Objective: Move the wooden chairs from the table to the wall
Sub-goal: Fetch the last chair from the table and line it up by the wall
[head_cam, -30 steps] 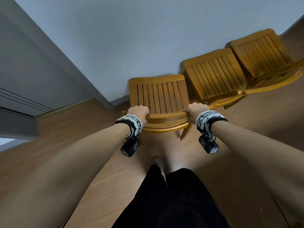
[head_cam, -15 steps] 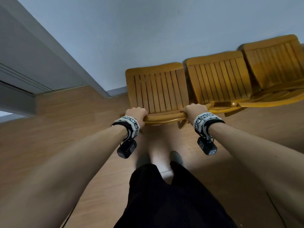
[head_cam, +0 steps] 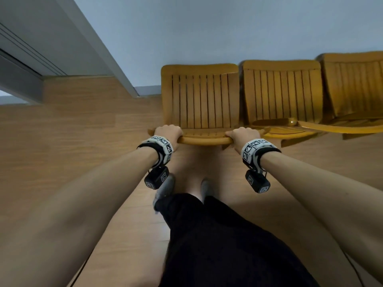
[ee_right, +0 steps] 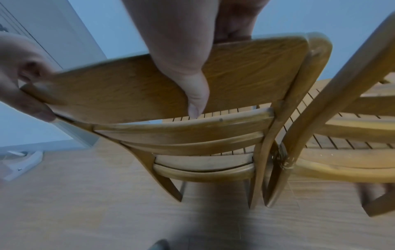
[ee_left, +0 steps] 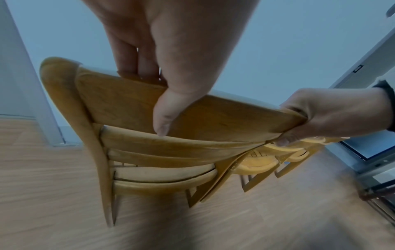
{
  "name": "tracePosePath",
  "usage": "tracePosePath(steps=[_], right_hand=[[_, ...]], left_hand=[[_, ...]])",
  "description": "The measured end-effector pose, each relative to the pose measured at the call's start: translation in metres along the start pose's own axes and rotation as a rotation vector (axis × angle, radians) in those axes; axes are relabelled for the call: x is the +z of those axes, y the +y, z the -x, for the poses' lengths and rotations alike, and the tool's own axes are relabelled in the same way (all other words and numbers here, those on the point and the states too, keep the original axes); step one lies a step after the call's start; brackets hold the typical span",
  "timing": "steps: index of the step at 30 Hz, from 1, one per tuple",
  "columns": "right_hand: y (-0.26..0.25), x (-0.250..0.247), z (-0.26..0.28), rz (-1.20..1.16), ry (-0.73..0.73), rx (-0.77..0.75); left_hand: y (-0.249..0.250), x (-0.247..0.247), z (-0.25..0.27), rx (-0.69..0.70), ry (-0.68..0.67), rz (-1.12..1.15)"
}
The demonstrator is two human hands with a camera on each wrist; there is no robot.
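We judged the wooden chair (head_cam: 200, 100), standing on the floor (head_cam: 83, 141) at the wall (head_cam: 207, 27) just beside a second chair (head_cam: 279, 92), stiff and fairly heavy, best taken by its top rail. Our left hand (head_cam: 169, 133) and right hand (head_cam: 242, 135) gripped that rail, fingers (ee_left: 132, 55) curled over it. Whether its legs touched the floor we could not tell; the table was out of view.

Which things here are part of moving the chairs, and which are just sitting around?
Part of the job:
held chair, gripped at its top rail by the left hand and right hand
two chairs by the wall
wall

Just there:
white thing on the floor
sliding door frame
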State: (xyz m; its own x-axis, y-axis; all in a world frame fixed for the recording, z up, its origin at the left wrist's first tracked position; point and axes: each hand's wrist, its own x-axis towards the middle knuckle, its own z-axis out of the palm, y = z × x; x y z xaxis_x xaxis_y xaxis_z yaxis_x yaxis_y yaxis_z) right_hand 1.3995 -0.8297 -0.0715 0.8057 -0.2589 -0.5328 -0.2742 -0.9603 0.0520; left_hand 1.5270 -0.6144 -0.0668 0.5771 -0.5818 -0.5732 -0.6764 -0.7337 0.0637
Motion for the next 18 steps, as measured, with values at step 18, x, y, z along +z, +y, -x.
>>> tracePosePath(steps=[18], right_hand=[[0.000, 0.003, 0.019, -0.120, 0.043, 0.047]], left_hand=[[-0.002, -0.007, 0.013, 0.046, 0.002, 0.057]])
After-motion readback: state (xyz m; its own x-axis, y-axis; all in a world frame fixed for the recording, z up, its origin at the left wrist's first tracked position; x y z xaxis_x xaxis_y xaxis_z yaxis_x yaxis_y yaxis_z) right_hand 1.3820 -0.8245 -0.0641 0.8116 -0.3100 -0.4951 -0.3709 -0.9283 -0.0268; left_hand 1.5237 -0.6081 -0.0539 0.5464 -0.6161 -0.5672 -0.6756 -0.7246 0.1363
